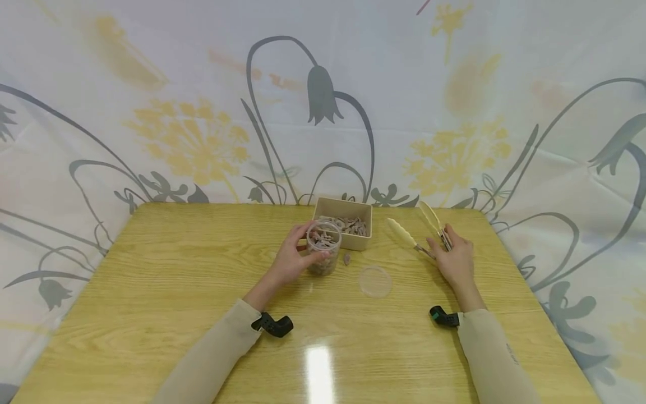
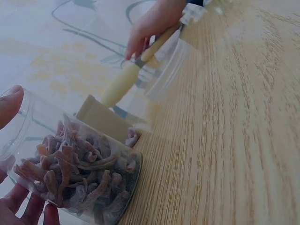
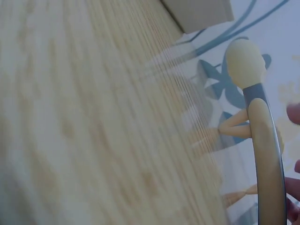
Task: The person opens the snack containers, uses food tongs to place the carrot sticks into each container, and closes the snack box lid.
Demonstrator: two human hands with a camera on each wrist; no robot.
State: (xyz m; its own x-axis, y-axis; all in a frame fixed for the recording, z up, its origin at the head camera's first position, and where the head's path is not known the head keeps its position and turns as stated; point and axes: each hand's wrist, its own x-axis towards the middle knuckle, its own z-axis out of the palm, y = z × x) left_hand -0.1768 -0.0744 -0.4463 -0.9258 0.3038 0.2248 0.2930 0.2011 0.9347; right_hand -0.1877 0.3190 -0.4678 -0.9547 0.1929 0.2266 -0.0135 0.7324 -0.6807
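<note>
My left hand (image 1: 289, 259) grips a clear plastic jar (image 1: 322, 265), thumb on the near side and fingers round the far side. Brownish-grey dried strips (image 2: 77, 173) fill much of the jar, which stands upright on the table, its top uncovered. At the right, my right hand (image 1: 456, 262) holds a pair of tongs (image 1: 402, 230) with cream tips, their arms spread wide and nothing between them. Right behind the jar is a beige box (image 1: 357, 242) with more of the same strips inside. One loose piece (image 1: 346, 258) lies in front of the box.
A round clear lid (image 1: 375, 282) lies flat on the wooden table (image 1: 202, 292), right of the jar. Behind the table's far edge hangs a flower-patterned cloth (image 1: 202, 84), which also runs along both sides.
</note>
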